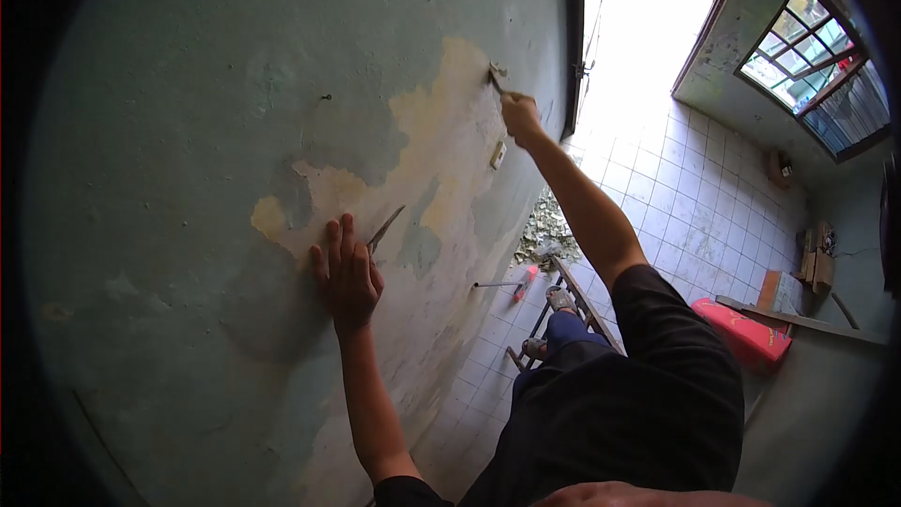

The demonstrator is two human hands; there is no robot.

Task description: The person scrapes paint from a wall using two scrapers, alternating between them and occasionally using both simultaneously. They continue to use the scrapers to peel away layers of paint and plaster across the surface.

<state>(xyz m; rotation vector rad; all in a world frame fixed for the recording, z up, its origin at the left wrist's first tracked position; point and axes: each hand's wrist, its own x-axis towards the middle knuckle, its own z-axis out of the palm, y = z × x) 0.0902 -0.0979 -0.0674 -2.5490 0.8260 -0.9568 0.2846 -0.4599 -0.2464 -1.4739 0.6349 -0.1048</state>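
Note:
My right hand [521,117] is closed round the handle of a scraper [496,82], whose blade touches the green painted wall [216,131] at the upper edge of a bare patch [441,131]. A small paint flake shows at the blade. Lower on the wall, my left hand [350,272] rests with its fingers against the surface. A pointed thin piece [387,228], perhaps a blade, sticks out beside its thumb; how it is held is partly hidden. Below my right hand is a wall switch [498,155].
Paint chips [549,225] litter the tiled floor [657,169] along the wall. My feet stand on a ladder [587,305]. A red box [746,333] lies at the right, near a plank [798,319]. An open doorway and a barred window [812,56] are beyond.

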